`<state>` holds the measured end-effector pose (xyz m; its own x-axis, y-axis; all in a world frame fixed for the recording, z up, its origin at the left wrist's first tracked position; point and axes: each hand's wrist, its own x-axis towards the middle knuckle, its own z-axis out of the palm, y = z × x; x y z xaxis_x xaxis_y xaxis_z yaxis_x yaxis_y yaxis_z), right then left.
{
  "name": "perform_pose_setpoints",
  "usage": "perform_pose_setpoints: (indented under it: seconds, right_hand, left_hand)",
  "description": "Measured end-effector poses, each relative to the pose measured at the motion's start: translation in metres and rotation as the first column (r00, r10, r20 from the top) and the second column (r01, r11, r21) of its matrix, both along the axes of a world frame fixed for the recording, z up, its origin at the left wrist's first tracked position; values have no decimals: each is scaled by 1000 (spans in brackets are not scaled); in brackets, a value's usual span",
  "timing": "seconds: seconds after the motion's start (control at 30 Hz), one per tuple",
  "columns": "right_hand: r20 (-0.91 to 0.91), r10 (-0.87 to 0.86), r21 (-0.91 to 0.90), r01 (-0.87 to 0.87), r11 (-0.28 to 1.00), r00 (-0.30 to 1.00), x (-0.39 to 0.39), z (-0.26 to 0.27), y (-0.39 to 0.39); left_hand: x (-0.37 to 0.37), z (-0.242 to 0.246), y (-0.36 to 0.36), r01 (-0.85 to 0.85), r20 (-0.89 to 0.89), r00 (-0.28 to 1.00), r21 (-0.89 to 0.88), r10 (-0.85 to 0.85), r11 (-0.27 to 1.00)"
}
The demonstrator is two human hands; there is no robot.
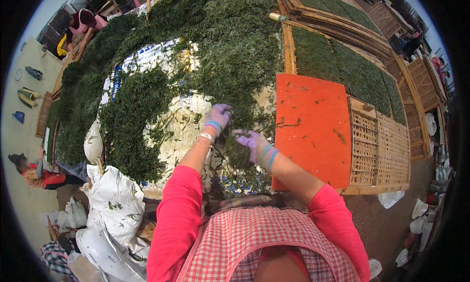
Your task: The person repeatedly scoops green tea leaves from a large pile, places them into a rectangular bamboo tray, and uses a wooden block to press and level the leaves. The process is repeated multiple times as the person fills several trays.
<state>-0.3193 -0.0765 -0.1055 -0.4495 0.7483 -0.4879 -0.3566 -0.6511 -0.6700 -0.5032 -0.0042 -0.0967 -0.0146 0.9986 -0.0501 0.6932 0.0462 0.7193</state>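
Thin purple gloves with blue cuffs cover both hands, and both are blurred by movement. My left hand (217, 116) is at the near edge of a heap of dark green leafy strands (238, 50), which look like seaweed. Fingers spread, my right hand (255, 146) points left beside a blurred clump of the strands (238, 149). That clump lies between the hands; whether either one grips it cannot be told. Beneath are pale plastic sheets (176, 124) with strands scattered over them. Right of my right hand, an orange-red board (312, 127) carries a few stray bits.
A woven drying frame (393, 153) extends right of the board, with green layers (341, 61) spread on frames behind. White sacks (114, 205) and a pale float-shaped object (93, 142) stand at left. Co-workers (82, 28) bend at the far left; another person (40, 173) is at left.
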Motion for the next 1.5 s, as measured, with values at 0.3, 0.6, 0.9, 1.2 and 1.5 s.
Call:
perform_pose_setpoints:
  seconds: [0.3,0.6,0.9,1.2,1.5]
  right_hand:
    - [-434,131,-170,-224,960,891,-42,38,80]
    - [54,220,662,-200,722,974,4,242,139]
    - [348,-34,586,-189,788,937,20,173,116]
    - [-233,-88,-190,43,981,969,29,55,66]
    - [-235,23,-589,-161,792,972,-14,21,-60]
  left_hand:
    - [-2,128,-78,369,-393,878,190,-274,910]
    - [-23,19,-180,19,-564,821,-131,-90,991]
    - [-44,-35,-18,59,-440,897,26,-42,998]
    - [20,7,-44,171,-284,937,-129,-202,977]
    - [-7,23,-32,5,-97,995,37,-2,999]
